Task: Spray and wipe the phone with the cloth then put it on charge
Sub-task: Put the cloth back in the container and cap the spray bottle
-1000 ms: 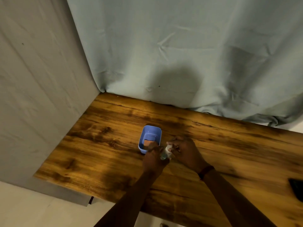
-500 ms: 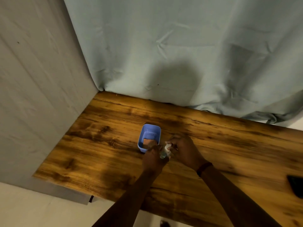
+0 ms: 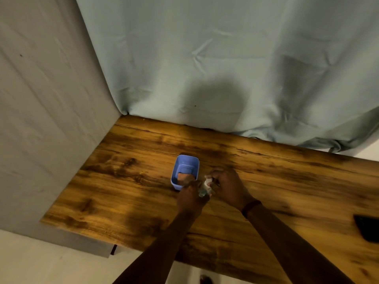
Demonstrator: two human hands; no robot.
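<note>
Both hands meet over the wooden table [image 3: 123, 181] around a small clear spray bottle [image 3: 203, 191] with a white top. My left hand [image 3: 191, 198] grips the bottle's body. My right hand [image 3: 227, 187] is closed around its white top. Just left of the hands stands a blue plastic tub [image 3: 185, 160] with an orange cloth [image 3: 183, 178] lying inside it. A dark phone [image 3: 368, 228] lies flat on the table at the far right edge of the view, partly cut off.
A grey-blue curtain [image 3: 225, 68] hangs behind the table and bunches on its back right edge. A grey wall [image 3: 41, 119] borders the table's left side. The table's near edge runs below my forearms, with pale floor [image 3: 41, 263] beyond.
My hands have stayed together on the bottle beside the tub. The view has shifted only slightly.
</note>
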